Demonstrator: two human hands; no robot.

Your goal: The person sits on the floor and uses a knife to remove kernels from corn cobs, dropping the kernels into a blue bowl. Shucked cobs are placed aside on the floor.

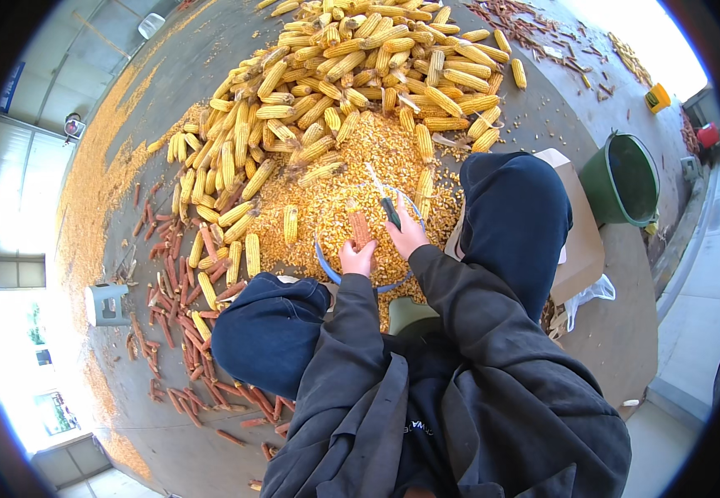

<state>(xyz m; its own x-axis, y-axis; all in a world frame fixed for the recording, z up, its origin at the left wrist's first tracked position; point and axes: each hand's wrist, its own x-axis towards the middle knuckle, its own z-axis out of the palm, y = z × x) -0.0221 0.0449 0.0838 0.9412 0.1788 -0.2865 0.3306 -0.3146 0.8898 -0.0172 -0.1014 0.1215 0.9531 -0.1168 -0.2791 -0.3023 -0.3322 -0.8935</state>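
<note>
My left hand (357,256) holds the lower end of a mostly stripped, reddish corn cob (358,225), its tip pointing away from me. Just right of it, my right hand (407,231) is closed around the dark green handle of a screwdriver (390,212), whose shaft points up and to the left, apart from the cob. Both hands are over a round basin with a blue rim (329,269), filled with loose yellow corn kernels (335,246). Beyond the basin rises a large heap of unshelled corn ears (347,65), with more loose kernels at its foot.
Bare red cobs (179,305) litter the floor to the left, near a grey-blue plastic stool (108,305). At right stand a green bucket (625,180) and an open cardboard box (578,249) beside a plastic bag (590,294). A yellow bucket (657,98) is farther off.
</note>
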